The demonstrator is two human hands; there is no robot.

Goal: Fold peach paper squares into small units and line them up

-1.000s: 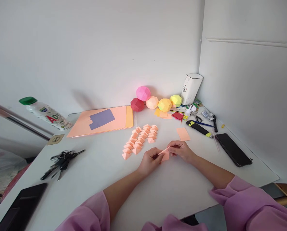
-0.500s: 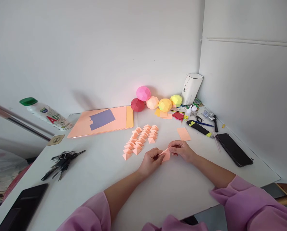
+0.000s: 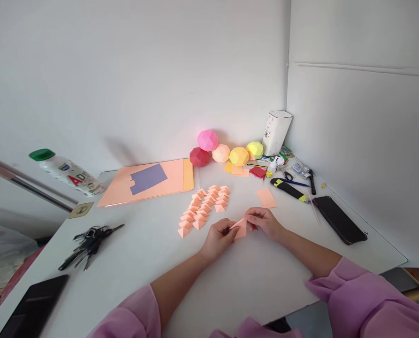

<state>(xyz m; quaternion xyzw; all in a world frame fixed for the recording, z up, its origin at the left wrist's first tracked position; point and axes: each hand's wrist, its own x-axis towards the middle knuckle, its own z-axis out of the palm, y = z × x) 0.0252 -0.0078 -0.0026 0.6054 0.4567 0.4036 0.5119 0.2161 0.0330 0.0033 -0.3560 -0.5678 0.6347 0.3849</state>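
Between my two hands is a small peach piece of folded paper (image 3: 241,229), raised to a point at its top. My left hand (image 3: 218,238) pinches it along its left side, with thumb and fingers closed. My right hand (image 3: 265,222) has its fingertips closed on the paper's upper right corner. Left of my hands, several folded peach paper pieces (image 3: 198,224) stand in slanting rows on the white table (image 3: 251,281). Just beyond my right hand lies a flat peach paper rectangle (image 3: 266,197).
Faceted paper balls (image 3: 207,140) rest against the wall. A glue bottle (image 3: 271,167), a box cutter (image 3: 289,189) and a phone (image 3: 339,219) lie to the right. Leftward are peach sheets (image 3: 176,173), keys (image 3: 91,244), a bottle (image 3: 68,173) and a black flat object (image 3: 35,307).
The view has shifted slightly, so the whole scene sits a little differently. Both hands keep their pinch on the folded paper, with only slight finger movement.
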